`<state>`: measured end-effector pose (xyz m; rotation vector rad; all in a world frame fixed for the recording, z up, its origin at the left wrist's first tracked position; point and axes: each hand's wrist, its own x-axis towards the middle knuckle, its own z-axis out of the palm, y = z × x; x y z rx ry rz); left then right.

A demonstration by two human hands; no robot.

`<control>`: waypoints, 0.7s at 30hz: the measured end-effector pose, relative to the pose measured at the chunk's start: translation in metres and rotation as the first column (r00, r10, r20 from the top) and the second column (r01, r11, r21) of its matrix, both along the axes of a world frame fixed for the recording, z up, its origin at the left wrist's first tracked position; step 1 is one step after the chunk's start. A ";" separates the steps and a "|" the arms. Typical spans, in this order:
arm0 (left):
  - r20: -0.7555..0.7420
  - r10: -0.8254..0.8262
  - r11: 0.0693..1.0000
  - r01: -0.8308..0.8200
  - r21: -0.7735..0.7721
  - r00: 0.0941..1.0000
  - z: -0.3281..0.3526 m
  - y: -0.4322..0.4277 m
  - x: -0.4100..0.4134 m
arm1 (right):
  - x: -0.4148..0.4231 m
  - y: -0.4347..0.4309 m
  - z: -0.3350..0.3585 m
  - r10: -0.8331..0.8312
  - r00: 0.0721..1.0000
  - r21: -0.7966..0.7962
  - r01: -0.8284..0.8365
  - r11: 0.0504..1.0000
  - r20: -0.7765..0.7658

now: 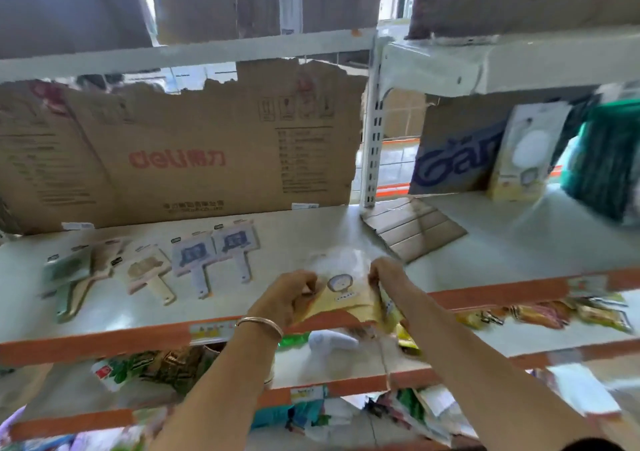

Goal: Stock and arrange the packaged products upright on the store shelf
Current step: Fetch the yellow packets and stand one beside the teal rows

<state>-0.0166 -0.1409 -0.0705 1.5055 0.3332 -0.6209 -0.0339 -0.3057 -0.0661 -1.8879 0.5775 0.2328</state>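
Squarely at the front edge of the orange-fronted white shelf (485, 253), a yellow package (344, 300) is held between both hands. Its lower card is pale yellow with a round cartoon face and a small label beneath. Its upper part is clear, glossy plastic, too blurred to read. The left hand (294, 293) curls its fingers round the left edge; the right hand (382, 272) pinches the right edge, fingers bent. To the left, flat packs (194, 260) lie in a row before a torn cardboard box (180, 152).
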 end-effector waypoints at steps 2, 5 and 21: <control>-0.003 -0.047 0.999 0.047 -0.016 0.999 -0.001 -0.039 -0.014 | -0.021 -0.040 -0.003 -0.159 0.983 0.123 0.147 0.981 0.095; -0.001 -0.072 0.993 0.072 -0.098 0.997 0.006 -0.095 -0.045 | -0.047 -0.094 -0.007 -0.192 0.977 0.190 0.172 0.967 0.094; -0.021 -0.110 0.981 0.105 -0.160 0.994 0.007 -0.298 -0.069 | -0.132 -0.331 -0.006 -0.252 0.967 0.529 0.237 0.815 -0.046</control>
